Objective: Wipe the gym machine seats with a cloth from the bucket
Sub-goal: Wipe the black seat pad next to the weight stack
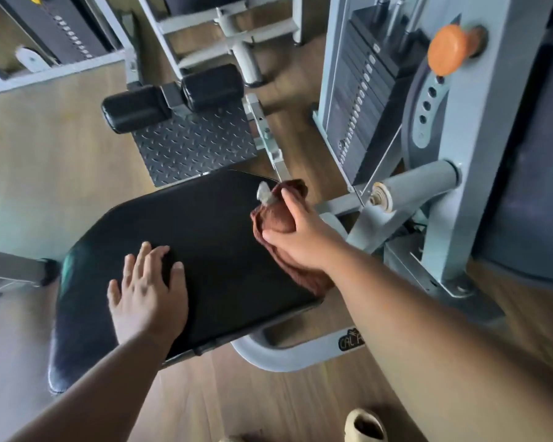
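One cloth (276, 218), rust-brown, bunched, at the three o'clock edge of the black seat pad (205, 224). Judged soft, light and probably damp; best taken as a gathered wad from above, as now. Right hand (300, 231): fingers and thumb curled round the cloth, pressing it to the pad. Left hand (147, 291): flat, fingers spread and straight, resting on the pad at eight o'clock, holding nothing. Weight stack (361, 100) at one o'clock; footplate (192, 145) at twelve. Bucket not visible.
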### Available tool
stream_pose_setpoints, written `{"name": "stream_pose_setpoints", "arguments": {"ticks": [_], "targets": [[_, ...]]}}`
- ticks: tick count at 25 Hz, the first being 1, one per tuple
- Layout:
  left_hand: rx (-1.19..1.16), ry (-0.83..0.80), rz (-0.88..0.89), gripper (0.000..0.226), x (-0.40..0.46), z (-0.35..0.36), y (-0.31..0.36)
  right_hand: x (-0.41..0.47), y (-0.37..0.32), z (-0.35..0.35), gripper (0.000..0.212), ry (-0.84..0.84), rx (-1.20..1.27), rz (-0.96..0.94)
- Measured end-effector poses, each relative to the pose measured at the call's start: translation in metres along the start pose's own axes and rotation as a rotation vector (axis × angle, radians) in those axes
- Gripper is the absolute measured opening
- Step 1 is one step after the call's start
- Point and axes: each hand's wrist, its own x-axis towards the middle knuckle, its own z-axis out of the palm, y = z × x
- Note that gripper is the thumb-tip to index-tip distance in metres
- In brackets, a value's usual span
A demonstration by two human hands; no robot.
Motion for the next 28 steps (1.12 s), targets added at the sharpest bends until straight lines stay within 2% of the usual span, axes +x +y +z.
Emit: {"name": "stream_pose_setpoints", "arguments": {"ticks": [2, 4, 9, 11, 14, 18, 22, 24, 26, 28], "targets": [[0.0, -0.006, 0.003, 0.039, 0.001, 0.001, 0.001, 0.042, -0.019, -0.014, 0.091, -0.055, -0.006, 0.043], [0.001, 0.002, 0.004, 0.04, 0.002, 0.0, 0.0, 0.052, -0.025, -0.014, 0.088, -0.03, -0.043, 0.013], [-0.01, -0.018, -0.008, 0.041, 0.002, -0.001, 0.0, -0.058, 0.013, 0.01, 0.074, 0.08, -0.085, -0.031], [-0.006, -0.018, -0.007, 0.041, 0.001, -0.001, 0.002, -0.075, 0.012, 0.015, 0.074, 0.075, -0.215, -0.012], [-0.01, -0.013, -0.005, 0.041, 0.002, 0.0, 0.001, -0.014, -0.013, 0.017, 0.075, 0.124, -0.442, -0.025], [-0.002, -0.015, -0.001, 0.043, 0.003, -0.002, -0.001, 0.067, -0.058, 0.015, 0.073, 0.042, -0.633, -0.082], [-0.078, -0.098, 0.062, 0.049, 0.009, -0.015, -0.01, -0.007, -0.042, 0.032, 0.065, 0.025, -0.801, -0.346], [-0.049, -0.066, 0.1, 0.054, 0.013, -0.03, -0.044, -0.033, -0.031, 0.029, 0.067, -0.044, -0.871, -0.354], [0.058, -0.015, 0.0, 0.06, 0.012, -0.042, -0.088, 0.002, -0.043, 0.022, 0.067, -0.04, -0.86, -0.22], [0.005, -0.06, -0.2, 0.063, 0.006, -0.046, -0.116, 0.06, -0.083, 0.035, 0.069, 0.032, -0.8, -0.109]]}}
